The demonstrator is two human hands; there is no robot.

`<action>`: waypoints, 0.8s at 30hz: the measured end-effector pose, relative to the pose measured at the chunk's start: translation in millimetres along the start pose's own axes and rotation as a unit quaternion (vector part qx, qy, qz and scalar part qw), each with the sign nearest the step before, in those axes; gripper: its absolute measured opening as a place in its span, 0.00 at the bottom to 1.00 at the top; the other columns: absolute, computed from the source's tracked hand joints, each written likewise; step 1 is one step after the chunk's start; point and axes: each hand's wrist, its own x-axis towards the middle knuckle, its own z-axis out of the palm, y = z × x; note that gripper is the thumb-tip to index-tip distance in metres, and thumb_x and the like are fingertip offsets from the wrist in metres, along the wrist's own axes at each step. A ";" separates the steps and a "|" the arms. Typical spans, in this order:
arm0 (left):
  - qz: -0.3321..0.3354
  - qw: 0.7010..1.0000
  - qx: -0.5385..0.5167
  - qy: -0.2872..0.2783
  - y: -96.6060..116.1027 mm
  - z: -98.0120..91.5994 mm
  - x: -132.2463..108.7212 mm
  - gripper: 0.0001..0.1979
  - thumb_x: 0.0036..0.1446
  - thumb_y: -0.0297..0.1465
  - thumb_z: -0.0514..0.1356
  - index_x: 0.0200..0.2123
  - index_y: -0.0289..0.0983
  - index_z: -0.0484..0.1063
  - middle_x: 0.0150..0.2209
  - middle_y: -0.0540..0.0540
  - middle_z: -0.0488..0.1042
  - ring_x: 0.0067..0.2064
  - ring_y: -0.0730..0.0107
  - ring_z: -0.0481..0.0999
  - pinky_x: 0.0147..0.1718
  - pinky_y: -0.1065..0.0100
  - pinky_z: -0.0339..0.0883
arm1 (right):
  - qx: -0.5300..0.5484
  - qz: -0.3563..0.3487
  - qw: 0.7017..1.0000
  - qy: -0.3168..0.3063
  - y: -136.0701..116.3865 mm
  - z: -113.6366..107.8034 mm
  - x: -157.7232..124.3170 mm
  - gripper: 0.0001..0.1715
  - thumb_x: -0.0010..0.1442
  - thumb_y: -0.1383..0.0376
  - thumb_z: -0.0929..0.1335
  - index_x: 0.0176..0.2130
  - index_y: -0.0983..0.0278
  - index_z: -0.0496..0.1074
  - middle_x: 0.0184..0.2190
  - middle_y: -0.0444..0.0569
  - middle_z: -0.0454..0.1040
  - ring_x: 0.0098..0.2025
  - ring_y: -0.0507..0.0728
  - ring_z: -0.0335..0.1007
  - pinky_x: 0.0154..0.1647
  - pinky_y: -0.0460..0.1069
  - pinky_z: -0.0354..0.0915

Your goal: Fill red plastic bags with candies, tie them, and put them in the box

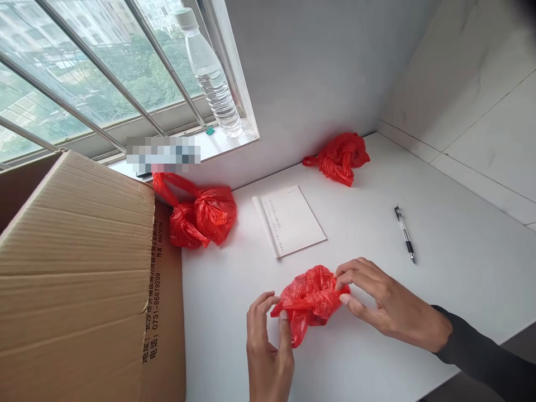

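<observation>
A crumpled red plastic bag (310,298) lies on the white table (460,262) in front of me. My left hand (266,346) pinches its left end between thumb and fingers. My right hand (387,304) pinches its right end, fingers curled on the plastic. Both hands rest low over the table, with the bag bunched between them.
A large cardboard box (84,279) stands at the left. Two knotted red bags (201,215) lie beside it, another red bag (341,156) near the wall. A white notebook (291,220) and a pen (405,233) lie ahead. A water bottle (211,75) stands on the window sill.
</observation>
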 end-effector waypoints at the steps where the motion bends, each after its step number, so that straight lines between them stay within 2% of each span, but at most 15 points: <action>1: 0.033 0.999 0.001 0.003 1.5 2.8 -1.4 0.12 0.69 0.36 0.55 0.54 0.46 0.71 0.59 0.41 0.69 0.58 0.53 0.71 0.37 0.63 0.76 | 0.001 -0.003 1.000 0.000 -2.8 3.0 1.0 0.09 0.70 0.61 0.65 0.49 0.59 0.69 0.51 0.52 0.71 0.55 0.62 0.65 0.54 0.59 0.67; 3: 0.119 0.992 0.028 -0.027 4.1 8.8 -2.3 0.18 0.69 0.30 0.56 0.60 0.48 0.68 0.62 0.42 0.66 0.62 0.54 0.67 0.52 0.53 0.72 | -0.007 -0.017 1.000 -0.007 -7.7 10.1 2.6 0.15 0.68 0.58 0.68 0.53 0.58 0.68 0.52 0.52 0.70 0.54 0.63 0.64 0.53 0.61 0.67; 4: 0.157 0.985 0.049 -0.052 4.8 11.5 -1.6 0.21 0.68 0.28 0.56 0.61 0.49 0.67 0.63 0.42 0.66 0.63 0.54 0.65 0.56 0.50 0.69 | -0.015 -0.024 0.999 -0.016 -9.5 13.6 3.4 0.17 0.67 0.57 0.69 0.53 0.57 0.68 0.51 0.51 0.70 0.52 0.63 0.65 0.52 0.61 0.67; 7: 0.202 0.971 0.085 -0.092 4.1 15.6 3.0 0.16 0.65 0.26 0.59 0.54 0.47 0.73 0.56 0.44 0.72 0.61 0.53 0.66 0.56 0.50 0.67 | -0.039 -0.046 0.997 -0.043 -11.5 20.0 5.4 0.08 0.69 0.63 0.67 0.49 0.57 0.70 0.45 0.48 0.71 0.46 0.60 0.66 0.49 0.60 0.66; 9: 0.193 0.975 0.076 -0.084 2.0 13.9 5.8 0.10 0.65 0.26 0.60 0.45 0.46 0.76 0.49 0.46 0.77 0.56 0.55 0.69 0.53 0.52 0.68 | -0.040 -0.049 0.997 -0.048 -10.3 18.5 5.9 0.06 0.71 0.66 0.63 0.44 0.58 0.70 0.41 0.47 0.71 0.43 0.58 0.66 0.48 0.59 0.65; 11: 0.171 0.980 0.064 -0.075 -0.8 8.4 7.0 0.07 0.66 0.28 0.61 0.42 0.46 0.76 0.44 0.49 0.78 0.52 0.57 0.71 0.51 0.54 0.69 | -0.027 -0.034 0.998 -0.044 -7.7 12.3 5.0 0.08 0.72 0.66 0.61 0.42 0.59 0.69 0.40 0.47 0.71 0.42 0.58 0.66 0.48 0.59 0.65; 14: 0.116 0.991 0.048 -0.047 -4.5 -2.7 5.8 0.05 0.68 0.30 0.59 0.42 0.46 0.75 0.42 0.49 0.78 0.49 0.61 0.74 0.47 0.58 0.72 | 0.008 0.021 0.999 -0.038 -4.1 0.1 1.4 0.09 0.73 0.62 0.60 0.41 0.57 0.67 0.42 0.48 0.71 0.45 0.59 0.66 0.46 0.57 0.67; 18: 0.056 0.998 0.026 -0.016 -4.2 -7.0 1.4 0.07 0.70 0.33 0.57 0.48 0.46 0.74 0.48 0.45 0.76 0.51 0.60 0.76 0.40 0.62 0.77 | 0.043 0.076 0.995 -0.051 -6.7 -5.3 -0.9 0.08 0.72 0.60 0.59 0.43 0.57 0.66 0.47 0.50 0.70 0.51 0.61 0.64 0.34 0.51 0.69; 20: 0.071 0.997 0.024 -0.023 -0.9 -2.3 -0.8 0.12 0.70 0.33 0.56 0.55 0.47 0.71 0.55 0.42 0.73 0.56 0.58 0.74 0.46 0.58 0.77 | 0.045 0.062 0.996 -0.044 -11.1 -1.2 1.5 0.06 0.71 0.60 0.62 0.46 0.57 0.66 0.49 0.50 0.70 0.52 0.61 0.63 0.38 0.52 0.71; 22: 0.120 0.991 0.043 -0.046 2.8 4.2 -1.9 0.19 0.68 0.31 0.58 0.61 0.47 0.66 0.61 0.40 0.68 0.60 0.55 0.70 0.53 0.53 0.73 | 0.029 0.029 0.999 -0.035 -15.3 5.1 5.8 0.12 0.69 0.59 0.66 0.51 0.57 0.66 0.50 0.50 0.70 0.52 0.61 0.63 0.48 0.58 0.70; 24: 0.180 0.979 0.074 -0.066 4.9 9.7 -1.4 0.22 0.66 0.28 0.60 0.61 0.46 0.66 0.61 0.41 0.69 0.62 0.54 0.67 0.56 0.51 0.70 | 0.005 -0.006 0.999 -0.040 -17.9 10.8 10.5 0.16 0.68 0.58 0.67 0.54 0.57 0.66 0.49 0.49 0.71 0.50 0.61 0.65 0.54 0.62 0.65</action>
